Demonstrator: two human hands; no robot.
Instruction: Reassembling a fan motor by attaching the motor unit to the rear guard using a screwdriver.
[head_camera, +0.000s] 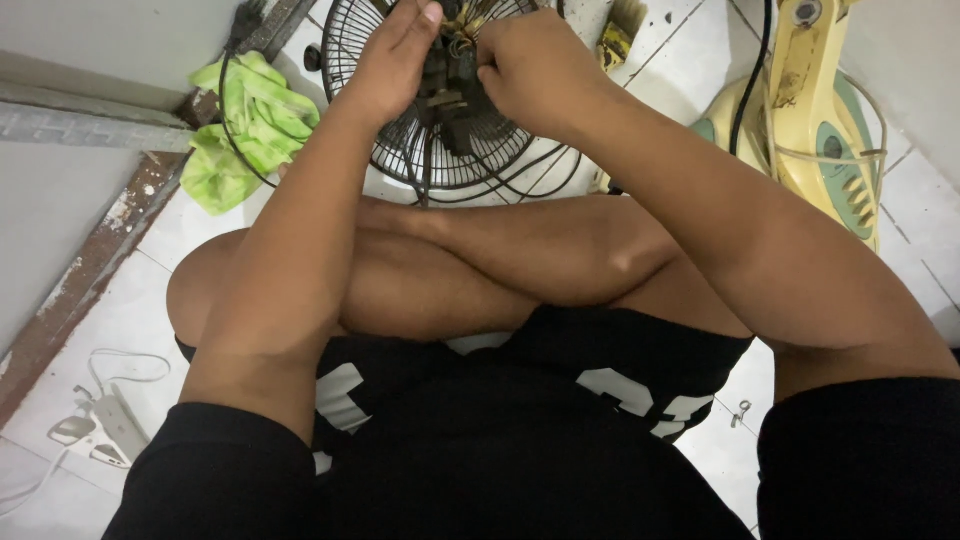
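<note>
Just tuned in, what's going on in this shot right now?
A person sits cross-legged on a white tiled floor, both hands on the dark motor part at the middle of a black wire fan guard. The left hand steadies it from the side; the right hand pinches at its wiring. A green cloth lies to the left, a yellow-green fan body to the right, a white power strip near the left knee.

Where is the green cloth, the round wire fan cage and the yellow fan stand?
green cloth (250, 130), head view, on its crumpled middle.
wire fan cage (490, 150), head view, on its lower right wires.
yellow fan stand (810, 80), head view, on its upright neck.
</note>
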